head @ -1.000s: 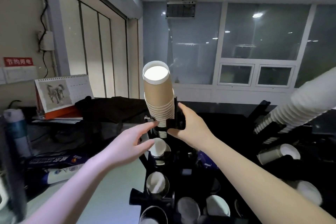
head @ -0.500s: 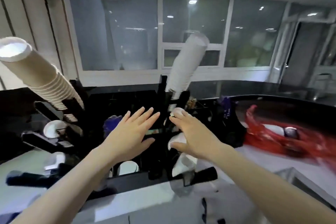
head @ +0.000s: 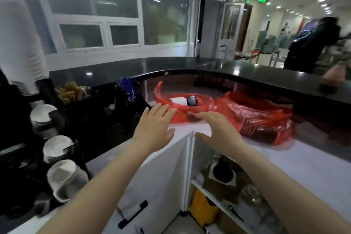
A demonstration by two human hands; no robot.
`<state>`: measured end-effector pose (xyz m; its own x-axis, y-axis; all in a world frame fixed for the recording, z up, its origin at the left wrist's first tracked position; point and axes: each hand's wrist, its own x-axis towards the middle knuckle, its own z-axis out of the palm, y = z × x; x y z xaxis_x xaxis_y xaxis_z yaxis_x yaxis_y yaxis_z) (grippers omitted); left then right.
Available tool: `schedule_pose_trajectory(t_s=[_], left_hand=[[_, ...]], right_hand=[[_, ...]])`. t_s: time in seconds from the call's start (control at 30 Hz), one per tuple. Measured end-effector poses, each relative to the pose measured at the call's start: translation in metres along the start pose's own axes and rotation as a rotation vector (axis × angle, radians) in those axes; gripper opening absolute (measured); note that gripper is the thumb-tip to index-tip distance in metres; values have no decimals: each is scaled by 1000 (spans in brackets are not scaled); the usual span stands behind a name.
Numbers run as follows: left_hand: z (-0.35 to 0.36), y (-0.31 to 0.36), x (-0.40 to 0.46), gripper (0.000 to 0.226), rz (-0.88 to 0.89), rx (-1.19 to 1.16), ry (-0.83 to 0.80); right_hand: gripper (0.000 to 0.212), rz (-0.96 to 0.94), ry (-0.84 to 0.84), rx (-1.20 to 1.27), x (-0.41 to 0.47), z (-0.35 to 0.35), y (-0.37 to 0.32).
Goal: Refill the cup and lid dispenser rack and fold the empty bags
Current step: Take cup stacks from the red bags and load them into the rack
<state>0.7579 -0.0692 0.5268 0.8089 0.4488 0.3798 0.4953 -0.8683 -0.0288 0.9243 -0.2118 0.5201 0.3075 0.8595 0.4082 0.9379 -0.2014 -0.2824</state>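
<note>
Fingers straight and spread, my left hand [head: 153,127] and right hand [head: 216,129] hover palms down over the white desk [head: 296,159], each grip wide open and holding nothing, just short of the crinkly, glossy red plastic bags [head: 252,114] heaped at the far right. One bag cradles a white cup [head: 178,100] lying on its side. At my left stands the black dispenser rack [head: 89,119], round white lids [head: 57,148] showing in its near slots.

Two bare forearms, sleeveless, left hand [head: 153,129] and right hand [head: 218,129] ungloved.
</note>
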Motion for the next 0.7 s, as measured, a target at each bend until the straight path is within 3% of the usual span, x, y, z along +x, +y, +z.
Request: schedule_pose_trajectory(t_s=[0.13, 0.4, 0.7], left_hand=[[46, 51, 62, 62, 93, -106, -5], [163, 101, 175, 69, 157, -292, -179], [235, 170, 283, 98, 275, -521, -268]], right_hand=[[56, 148, -20, -60, -13, -5, 73], [55, 388, -30, -151, -4, -6, 216], [52, 618, -3, -148, -10, 0, 333]])
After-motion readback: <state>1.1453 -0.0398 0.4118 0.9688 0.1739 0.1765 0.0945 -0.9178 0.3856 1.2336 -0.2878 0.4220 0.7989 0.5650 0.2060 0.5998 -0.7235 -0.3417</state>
